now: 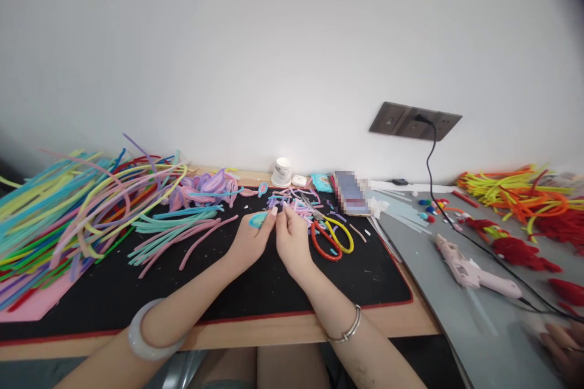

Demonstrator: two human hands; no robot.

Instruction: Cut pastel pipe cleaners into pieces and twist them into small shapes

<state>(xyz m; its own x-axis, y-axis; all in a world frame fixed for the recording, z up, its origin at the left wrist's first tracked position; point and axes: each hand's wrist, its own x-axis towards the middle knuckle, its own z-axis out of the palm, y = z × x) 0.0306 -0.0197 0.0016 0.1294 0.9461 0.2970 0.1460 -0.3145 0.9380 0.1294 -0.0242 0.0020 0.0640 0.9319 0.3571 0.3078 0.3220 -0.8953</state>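
My left hand [252,240] rests on the black mat [237,292] with its fingers closed on a small teal pipe-cleaner loop [258,219]. Close beside it, my right hand [292,237] pinches its fingertips together over a heap of short purple, pink and blue pipe-cleaner offcuts [292,199]; what it pinches is too small to name. The two hands nearly touch. Just right of my right hand lie scissors [331,234] with one red and one yellow handle.
Long pipe cleaners in many colours [68,206] pile up at the left, pink and teal ones [182,231] beside them. A pink glue gun [472,270] lies on the grey sheet at right, its cord running to a wall socket [415,120]. Another person's hand [563,346] shows at the bottom right.
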